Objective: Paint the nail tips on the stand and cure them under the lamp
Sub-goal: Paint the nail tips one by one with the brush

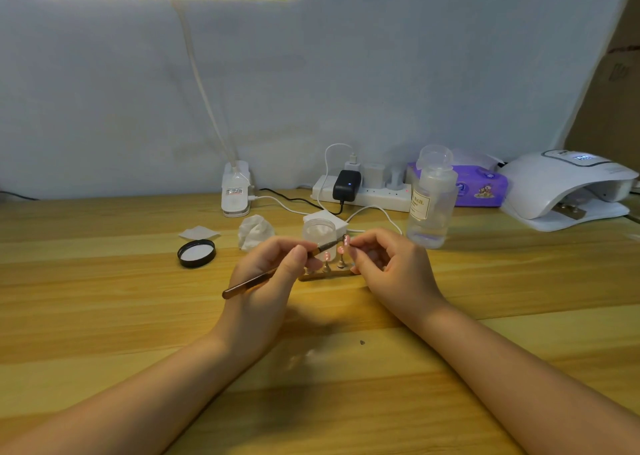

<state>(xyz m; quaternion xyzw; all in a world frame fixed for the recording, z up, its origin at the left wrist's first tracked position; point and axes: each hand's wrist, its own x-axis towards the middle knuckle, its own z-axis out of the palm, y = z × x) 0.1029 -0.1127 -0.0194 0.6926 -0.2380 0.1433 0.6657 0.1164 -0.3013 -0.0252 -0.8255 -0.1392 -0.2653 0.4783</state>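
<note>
A small wooden stand (341, 274) with pink nail tips (327, 256) on short pegs sits mid-table, partly hidden by both hands. My left hand (266, 281) grips a brown nail brush (252, 281), its bristle end touching a raised pink tip (346, 240). My right hand (388, 264) pinches that tip's peg between thumb and fingers. The white curing lamp (568, 188) stands at the far right with its display lit.
Behind the stand are a clear open jar (319, 235), its black lid (196, 253), a crumpled tissue (254, 231), a cotton pad (199, 232), a clear pump bottle (431, 202), a power strip (363, 191), a purple wipes pack (479, 186) and a desk-lamp base (236, 191).
</note>
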